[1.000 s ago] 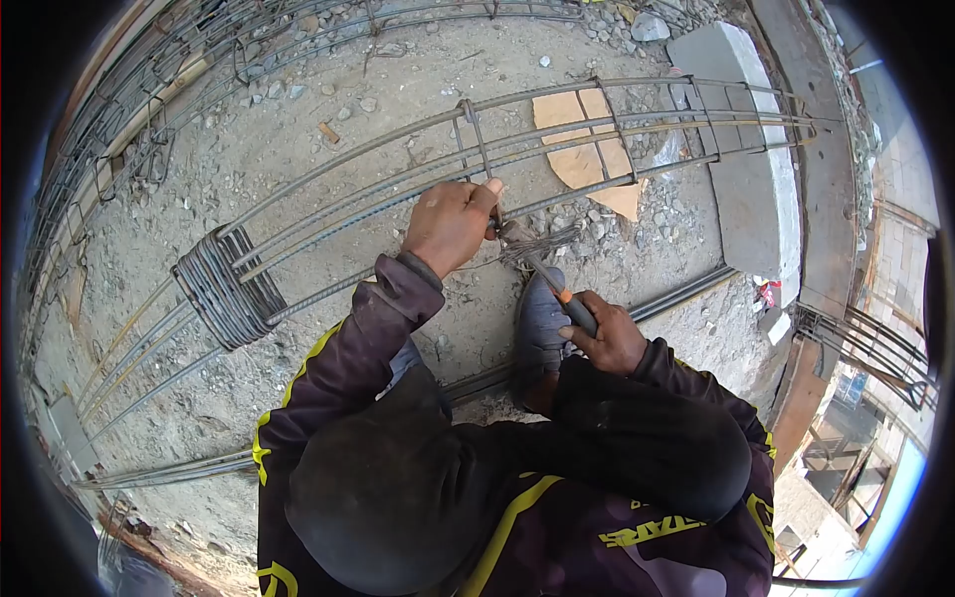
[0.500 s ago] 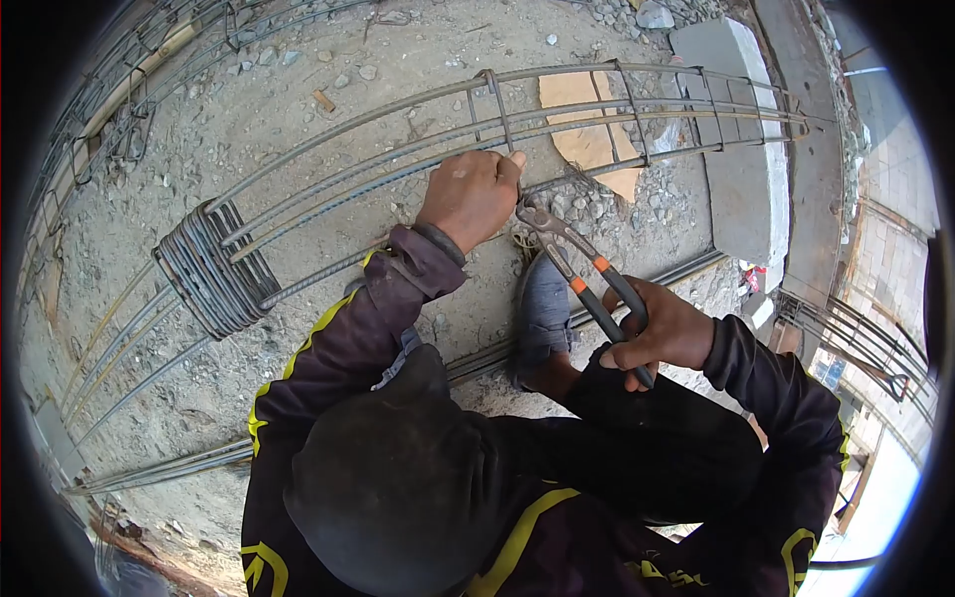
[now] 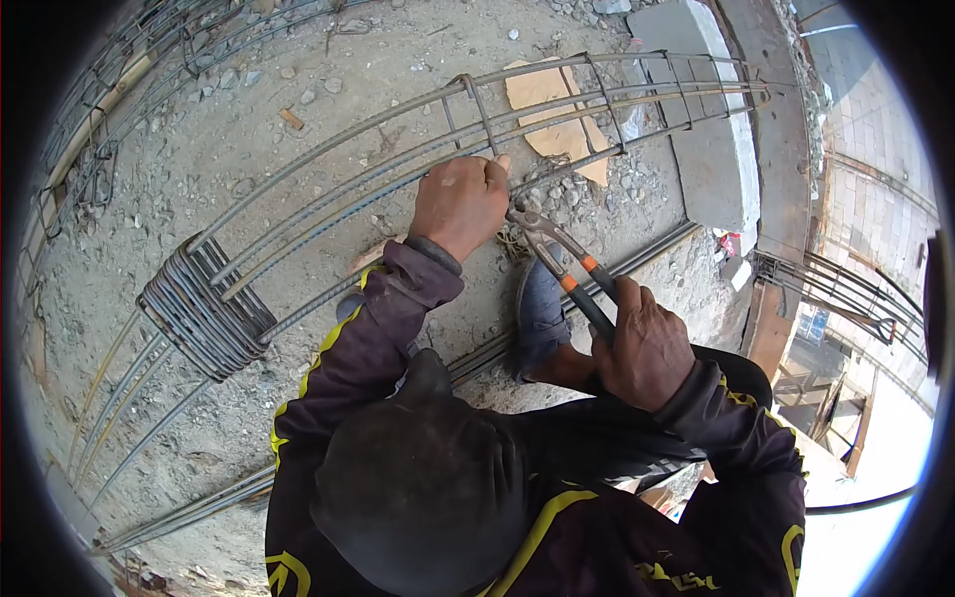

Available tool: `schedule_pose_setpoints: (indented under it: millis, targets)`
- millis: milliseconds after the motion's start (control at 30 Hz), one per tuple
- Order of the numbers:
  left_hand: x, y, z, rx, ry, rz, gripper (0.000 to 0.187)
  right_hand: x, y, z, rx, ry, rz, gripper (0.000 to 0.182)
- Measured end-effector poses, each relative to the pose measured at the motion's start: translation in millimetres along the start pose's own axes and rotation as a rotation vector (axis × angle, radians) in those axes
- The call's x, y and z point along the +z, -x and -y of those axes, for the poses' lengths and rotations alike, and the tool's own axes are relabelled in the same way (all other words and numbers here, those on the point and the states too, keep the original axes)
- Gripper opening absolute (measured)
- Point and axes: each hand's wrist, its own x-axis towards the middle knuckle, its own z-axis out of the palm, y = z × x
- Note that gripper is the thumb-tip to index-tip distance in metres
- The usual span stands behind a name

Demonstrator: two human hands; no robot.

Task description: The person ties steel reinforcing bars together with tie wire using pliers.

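My right hand is wrapped around the dark handles of a pair of pincers with orange bands. The jaws of the pincers meet the lower bar of a rebar cage, just right of my left hand. My left hand is closed on that cage, its thumb by the lower end of a stirrup. What its fingers wrap around is partly hidden, and I cannot see whether wire lies in the jaws. A bundle of stirrups sits bunched around the bars at left.
A piece of cardboard lies under the cage, and a concrete slab stands at its right end. More steel bars run past my shoe. Other rebar lies at upper left. Rubble covers the ground.
My right hand has turned over and moved slightly up the handles, and the handles have come closer together. My left hand keeps its place on the cage. The whole view has shifted a little.
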Motion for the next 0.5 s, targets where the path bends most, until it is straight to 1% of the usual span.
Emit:
schedule_pose_setpoints:
  millis: [33,133,233,300,333,433,467,500]
  targets:
    - [-1,-2,-2,-0.001,-0.003,-0.008,0.037,6,4,9,0.036,-0.034,-0.005,0.051]
    - [5,0,10,0.217,-0.230,-0.103,0.036,25,7,17,0.103,-0.061,-0.077,0.057]
    - [-50,5,-42,-0.077,-0.134,0.049,0.036,30,8,13,0.119,-0.019,-0.102,0.066]
    - [-62,-6,-66,0.103,-0.112,-0.019,0.035,19,7,9,0.093,0.026,-0.082,0.074]
    - [-64,-11,-74,0.187,-0.103,-0.063,0.035,19,5,9,0.109,0.050,-0.071,0.084]
    - [-35,-31,-70,0.385,-0.297,0.036,0.035,15,6,13,0.101,0.093,-0.092,0.082]
    - [-27,-33,-72,0.396,-0.242,0.090,0.035,14,5,13,0.108,0.087,-0.094,0.081]
    - [-22,-33,-73,0.379,-0.090,0.134,0.035,14,5,14,0.119,0.079,-0.091,0.079]
